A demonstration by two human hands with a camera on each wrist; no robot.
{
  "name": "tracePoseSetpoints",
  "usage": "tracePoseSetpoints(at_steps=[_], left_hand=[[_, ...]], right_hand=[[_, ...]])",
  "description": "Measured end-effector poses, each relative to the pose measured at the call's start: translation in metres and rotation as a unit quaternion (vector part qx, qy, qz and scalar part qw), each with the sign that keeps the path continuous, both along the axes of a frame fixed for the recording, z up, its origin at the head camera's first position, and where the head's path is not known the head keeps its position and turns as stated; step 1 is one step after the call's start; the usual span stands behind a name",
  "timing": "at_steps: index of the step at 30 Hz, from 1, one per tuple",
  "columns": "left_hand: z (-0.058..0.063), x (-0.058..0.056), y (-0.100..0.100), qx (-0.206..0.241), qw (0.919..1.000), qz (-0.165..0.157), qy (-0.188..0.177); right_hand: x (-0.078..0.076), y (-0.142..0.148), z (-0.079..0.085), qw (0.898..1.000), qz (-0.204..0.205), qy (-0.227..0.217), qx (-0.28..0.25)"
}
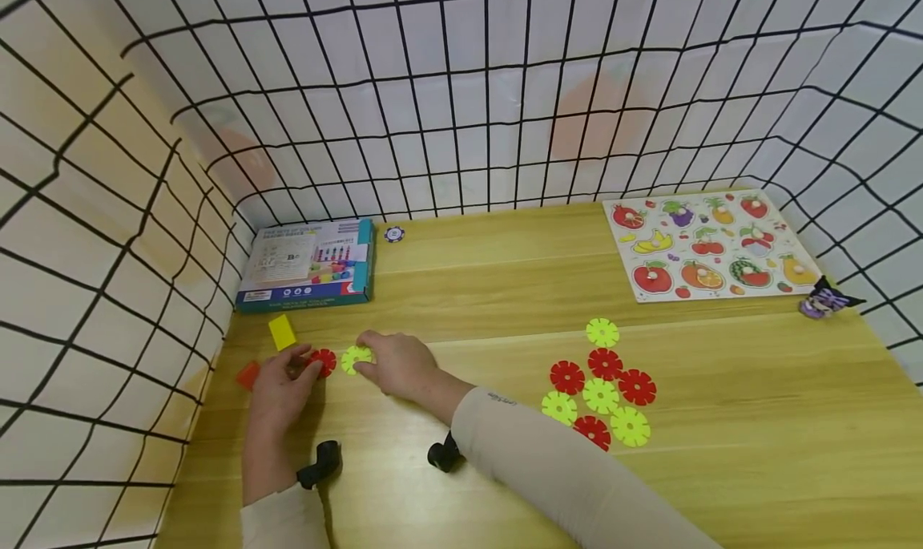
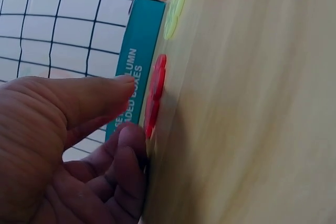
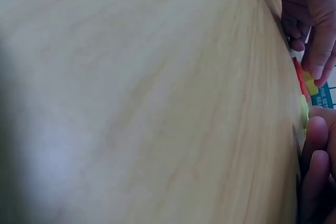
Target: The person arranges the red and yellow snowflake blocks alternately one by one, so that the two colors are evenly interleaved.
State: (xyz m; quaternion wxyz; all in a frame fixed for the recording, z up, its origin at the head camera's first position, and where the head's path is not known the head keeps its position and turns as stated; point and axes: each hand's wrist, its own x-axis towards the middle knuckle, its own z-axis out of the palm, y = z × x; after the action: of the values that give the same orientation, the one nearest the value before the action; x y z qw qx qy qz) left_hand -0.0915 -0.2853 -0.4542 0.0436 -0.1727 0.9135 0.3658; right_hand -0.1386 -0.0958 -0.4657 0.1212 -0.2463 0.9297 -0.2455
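In the head view a red snowflake disc (image 1: 324, 362) and a yellow-green snowflake disc (image 1: 356, 360) lie side by side on the table, left of centre. My left hand (image 1: 283, 385) is at the red disc's left edge, thumb and fingers parted. The left wrist view has the red disc (image 2: 155, 96) flat on the wood just past those fingertips, not pinched. My right hand (image 1: 401, 365) holds the yellow-green disc at its right side between thumb and forefinger. That disc's edge (image 3: 304, 111) shows by the right fingers in the right wrist view, partly hidden.
A yellow block (image 1: 283, 333) and an orange-red block (image 1: 248, 375) lie by the left hand. Behind them is a boxed toy set (image 1: 306, 264) with a poker chip (image 1: 394, 234). Several red and yellow-green discs (image 1: 601, 395), a fruit puzzle board (image 1: 710, 248) and a purple figurine (image 1: 824, 300) are rightward. Black mesh (image 1: 469, 124) surrounds the table.
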Motion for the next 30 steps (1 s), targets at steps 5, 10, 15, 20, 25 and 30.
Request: tracePoseSetpoints(at_steps=[5,10,15,20,25,30], left_hand=[[0.006,-0.003,0.009,-0.008,0.9994,-0.034,0.009],[0.007,-0.003,0.023,0.006,0.9964,-0.082,-0.021],[0.002,-0.002,0.03,0.019,0.9957,-0.081,-0.04],[-0.001,-0.002,0.035,0.084,0.9908,-0.088,-0.059],[-0.005,-0.002,0.037,0.113,0.9875,-0.085,-0.069],[-0.008,-0.005,0.037,0.104,0.9885,-0.08,-0.076]], right_hand=[[0.002,0.007,-0.002,0.998,0.002,-0.021,-0.061],[0.022,0.029,0.001,0.981,0.0,-0.109,-0.157],[0.051,0.069,0.011,0.97,-0.007,-0.147,-0.196],[0.071,0.123,0.018,0.975,-0.022,-0.109,-0.194],[0.081,0.18,0.024,0.984,-0.071,-0.066,-0.152],[0.077,0.229,0.024,0.988,-0.117,-0.056,-0.083]])
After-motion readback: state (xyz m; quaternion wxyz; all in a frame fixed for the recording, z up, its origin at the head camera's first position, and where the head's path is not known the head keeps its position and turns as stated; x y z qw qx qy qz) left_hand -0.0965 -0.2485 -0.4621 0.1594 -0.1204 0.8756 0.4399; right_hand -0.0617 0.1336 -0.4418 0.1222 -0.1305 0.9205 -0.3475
